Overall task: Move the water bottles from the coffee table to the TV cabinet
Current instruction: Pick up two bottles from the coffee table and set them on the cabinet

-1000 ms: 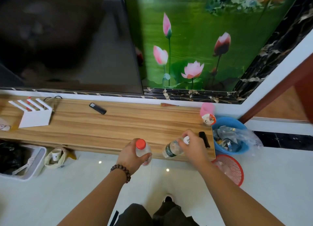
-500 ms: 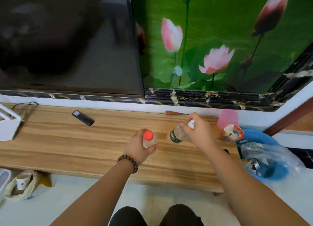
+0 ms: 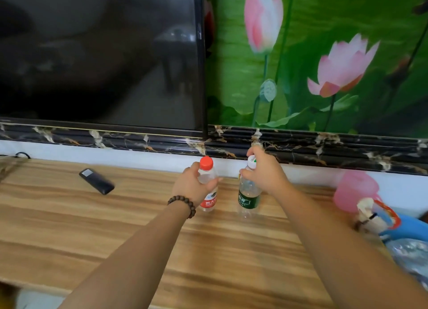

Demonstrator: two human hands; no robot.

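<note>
Two clear water bottles stand upright on the wooden TV cabinet (image 3: 92, 234), close to the back wall. The red-capped bottle (image 3: 209, 201) with a red label is gripped around its upper body by my left hand (image 3: 193, 186). Beside it on the right, the green-labelled bottle (image 3: 249, 198) with a white cap is held at its neck and cap by my right hand (image 3: 266, 172). Both bottle bases appear to touch the cabinet top. A beaded bracelet circles my left wrist.
A black remote (image 3: 96, 181) lies on the cabinet to the left. A pink cup (image 3: 355, 190) and a small packet (image 3: 376, 213) sit at the right end, above a blue basin (image 3: 410, 230). The TV screen (image 3: 99, 54) and a lotus mural (image 3: 324, 54) rise behind.
Both hands have carried the bottles forward from the cabinet's front edge to near the back wall and lowered them upright onto the top. The camera has moved closer.
</note>
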